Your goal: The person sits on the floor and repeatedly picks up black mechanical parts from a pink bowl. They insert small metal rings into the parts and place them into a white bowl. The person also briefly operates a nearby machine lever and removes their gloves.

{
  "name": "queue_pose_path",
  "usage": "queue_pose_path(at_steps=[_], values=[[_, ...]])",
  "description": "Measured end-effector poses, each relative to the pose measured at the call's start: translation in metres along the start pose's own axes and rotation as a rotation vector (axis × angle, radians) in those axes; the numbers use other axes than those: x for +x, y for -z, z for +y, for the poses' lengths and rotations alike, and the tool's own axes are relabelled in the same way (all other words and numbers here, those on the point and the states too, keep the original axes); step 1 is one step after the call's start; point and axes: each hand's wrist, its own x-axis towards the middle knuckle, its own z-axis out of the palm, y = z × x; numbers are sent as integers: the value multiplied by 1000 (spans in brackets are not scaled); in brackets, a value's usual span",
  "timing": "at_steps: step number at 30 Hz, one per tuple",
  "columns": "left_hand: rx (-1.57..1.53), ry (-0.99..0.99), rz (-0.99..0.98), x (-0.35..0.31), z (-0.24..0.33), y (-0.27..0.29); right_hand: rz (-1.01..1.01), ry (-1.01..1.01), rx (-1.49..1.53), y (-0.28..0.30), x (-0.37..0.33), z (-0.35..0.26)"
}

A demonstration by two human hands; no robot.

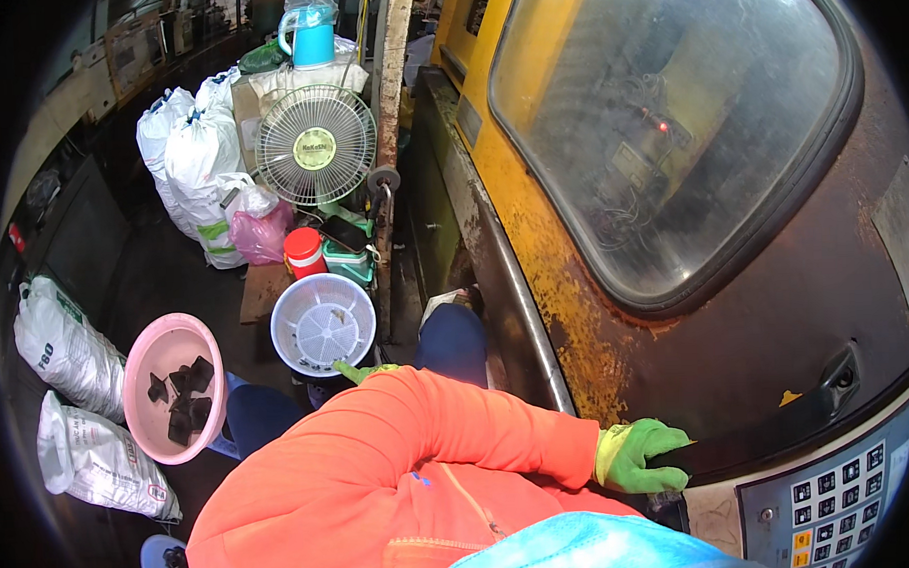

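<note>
My left arm, in an orange sleeve, crosses in front of me to the right. At its end my left hand [636, 458], in a green glove with a yellow cuff, lies against the dark lower edge of the machine door [719, 405], thumb and fingers apart. Behind the bent left elbow shows part of my right hand [372, 371], also green-gloved. One finger of it stretches left by the near rim of a pale blue plastic basket [323, 324]; the rest is hidden by the sleeve. A few small dark bits lie in the basket.
Left stands a pink basin [138, 390] with dark pieces, beside white sacks [66, 338]. Ahead are a caged fan [316, 189], a red-lidded jug [303, 251] and a blue pitcher [313, 39]. A button panel [833, 501] sits lower right.
</note>
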Motion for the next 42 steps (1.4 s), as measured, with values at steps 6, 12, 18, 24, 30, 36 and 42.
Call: queue_pose_path(at_steps=[6,12,18,24,30,36,42], values=[[-150,64,-57,2,2,5,-12,2,10,-1,3,0],[-17,-37,-18,-3,-3,17,-29,-5,15,-5,8,4],[-81,18,-10,-6,-7,18,-37,-8,16,-9,11,5],[-84,10,-19,-6,-8,17,-51,-12,18,-10,11,2],[-46,0,-10,-6,-8,19,-76,-5,10,-14,15,-1],[-18,23,-5,-10,-11,28,-137,28,-15,-30,26,-11],[11,15,-33,-9,-14,33,-277,103,-75,-62,40,-35]])
